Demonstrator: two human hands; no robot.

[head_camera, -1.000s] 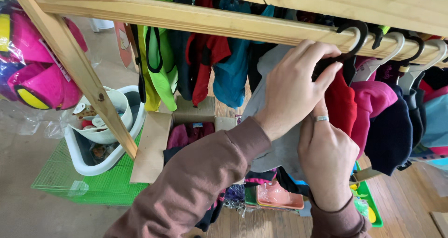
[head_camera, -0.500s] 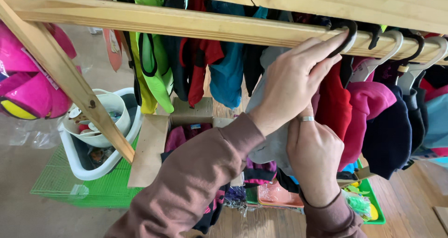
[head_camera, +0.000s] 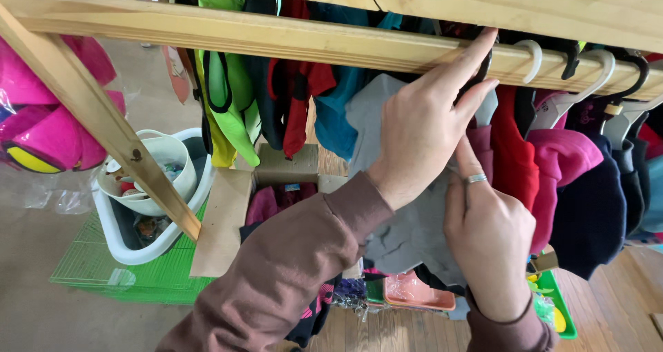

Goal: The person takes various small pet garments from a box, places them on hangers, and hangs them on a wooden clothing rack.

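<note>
My left hand (head_camera: 421, 128) reaches up to the wooden rail (head_camera: 242, 38), its index finger against the wood. The fingertips pinch the hook of a black hanger (head_camera: 485, 67) that sits on the rail. A grey garment (head_camera: 404, 235) hangs below this hanger. My right hand (head_camera: 492, 245), with a ring on one finger, presses into the grey cloth from the right; its fingertips are hidden in the fabric. A red garment (head_camera: 512, 152) and a pink hooded one (head_camera: 563, 159) hang right beside it.
More clothes fill the rail: a lime green vest (head_camera: 228, 103), red and teal tops, dark ones on white hangers (head_camera: 535, 48). A slanted wooden brace (head_camera: 97, 117) crosses at left. Below stand a white tub (head_camera: 148, 186), a green wire grid (head_camera: 103, 276) and a cardboard box (head_camera: 228, 214).
My left hand has gone from curled around the hanger hook to stretched out, fingertips up at the rail. My right hand stays in the grey garment. The view has moved closer.
</note>
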